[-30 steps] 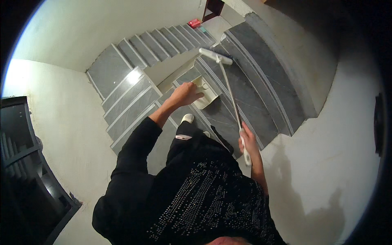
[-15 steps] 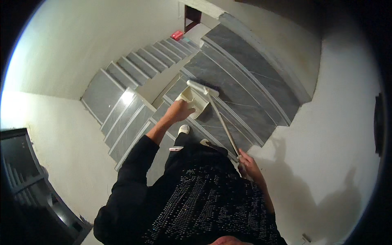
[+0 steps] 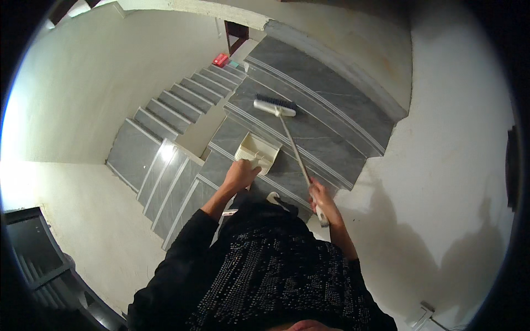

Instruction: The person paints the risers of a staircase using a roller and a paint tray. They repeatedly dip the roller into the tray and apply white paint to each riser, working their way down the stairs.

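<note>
My left hand is closed around the handle of a cream dustpan, whose ribbed tray faces up over the grey stair treads. The fingers hide most of that handle. In my right hand is the pale handle of a broom, gripped near its lower end in the picture. The broom's white head with dark bristles lies on a wider step beyond the dustpan, apart from it.
Grey stone stairs with pale edge strips curve around me, and a lower flight descends at the far left. A red box sits near its far end. White walls flank the stairs; a dark-framed window is at left.
The broom head has moved off the dustpan's edge onto the step beyond. My right hand has shifted up and left in view; the dustpan appears lower as the view shifts.
</note>
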Available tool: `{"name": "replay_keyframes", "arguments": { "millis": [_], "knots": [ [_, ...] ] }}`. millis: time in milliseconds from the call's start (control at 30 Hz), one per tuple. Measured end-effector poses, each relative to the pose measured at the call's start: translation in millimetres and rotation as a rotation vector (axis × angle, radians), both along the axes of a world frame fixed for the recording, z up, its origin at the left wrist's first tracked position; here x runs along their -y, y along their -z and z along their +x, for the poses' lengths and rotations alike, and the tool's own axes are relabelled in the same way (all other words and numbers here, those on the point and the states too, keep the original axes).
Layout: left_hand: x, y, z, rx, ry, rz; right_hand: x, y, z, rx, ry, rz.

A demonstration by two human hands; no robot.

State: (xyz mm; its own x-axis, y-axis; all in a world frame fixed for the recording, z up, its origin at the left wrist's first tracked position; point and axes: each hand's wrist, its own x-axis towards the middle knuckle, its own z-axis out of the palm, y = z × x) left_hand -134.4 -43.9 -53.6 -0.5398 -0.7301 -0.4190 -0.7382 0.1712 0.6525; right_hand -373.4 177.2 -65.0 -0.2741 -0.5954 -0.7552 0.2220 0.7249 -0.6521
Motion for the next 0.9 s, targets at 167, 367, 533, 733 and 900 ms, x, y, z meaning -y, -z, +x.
{"name": "replay_keyframes", "arguments": {
  "millis": [167, 367, 533, 733, 900],
  "knots": [
    [2, -3, 7, -0.212, -0.01, 0.04, -52, -34, 17, 0.024, -0.054, 0.03],
    [12, 5, 4, 0.013, 0.027, 0.17, -100, -83, 17, 0.13, -0.109, 0.026],
    [-10, -10, 2, -0.151, 0.004, 0.136, -99, -135, 22, -0.013, -0.012, 0.068],
    [-34, -6, -2, -0.161, 0.099, 0.039, -63, -48, 9, -0.007, 0.152, -0.027],
    [-38, 20, -4, -0.116, 0.079, 0.064, -90, -1, 14, -0.101, 0.011, -0.142]
  ]
}}
